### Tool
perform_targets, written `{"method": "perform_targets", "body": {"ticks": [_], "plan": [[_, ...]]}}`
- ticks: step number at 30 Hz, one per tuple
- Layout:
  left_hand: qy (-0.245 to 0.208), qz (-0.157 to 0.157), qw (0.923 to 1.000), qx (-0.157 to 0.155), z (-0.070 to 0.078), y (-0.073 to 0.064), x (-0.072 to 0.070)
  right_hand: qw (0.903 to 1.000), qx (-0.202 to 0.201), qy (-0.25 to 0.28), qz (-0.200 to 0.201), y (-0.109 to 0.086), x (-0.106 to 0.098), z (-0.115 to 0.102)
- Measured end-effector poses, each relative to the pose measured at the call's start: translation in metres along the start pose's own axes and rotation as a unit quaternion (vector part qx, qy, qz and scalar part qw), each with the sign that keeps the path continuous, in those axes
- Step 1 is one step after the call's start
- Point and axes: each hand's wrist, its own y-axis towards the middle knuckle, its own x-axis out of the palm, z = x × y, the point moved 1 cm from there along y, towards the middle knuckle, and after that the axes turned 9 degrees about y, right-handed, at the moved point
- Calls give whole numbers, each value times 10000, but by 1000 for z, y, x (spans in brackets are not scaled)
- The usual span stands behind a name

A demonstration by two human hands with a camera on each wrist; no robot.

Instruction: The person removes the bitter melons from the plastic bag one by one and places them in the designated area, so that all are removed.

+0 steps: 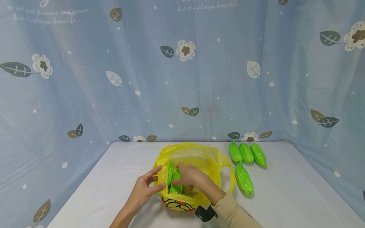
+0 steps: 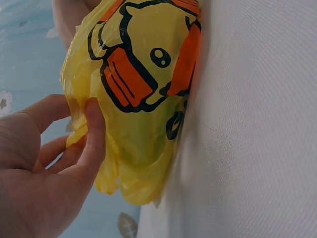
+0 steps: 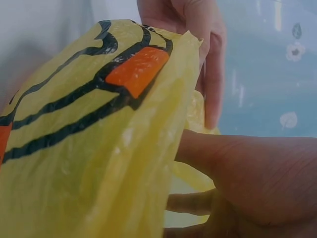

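Note:
A yellow plastic bag point(image 1: 212, 155) with a printed duck face point(image 2: 158, 57) stands with its mouth open on the white table. My left hand point(image 1: 145, 186) pinches the bag's left rim between thumb and fingers. Reaching in from the right, my right hand point(image 1: 189, 175) has its thumb and fingers at the upper part of a shiny green pod-shaped piece point(image 1: 176, 188). Another green piece point(image 1: 170, 173) leans against the bag's left inner wall. In the right wrist view the bag hides the fingertips of my right hand point(image 3: 257, 183), so its hold on the piece cannot be seen.
Right of the bag lie several more green pieces: three side by side at the back point(image 1: 246, 153) and one closer point(image 1: 244, 180). A bag handle loop point(image 1: 232, 180) spreads toward them. A blue patterned curtain point(image 1: 182, 79) hangs behind and beside the table point(image 1: 285, 190).

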Motion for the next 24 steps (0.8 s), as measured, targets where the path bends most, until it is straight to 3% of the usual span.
{"method": "perform_targets", "body": {"ticks": [24], "plan": [[75, -10, 10000, -3, 0, 0, 0, 9996, 204, -76, -204, 9, 2, -6]]}}
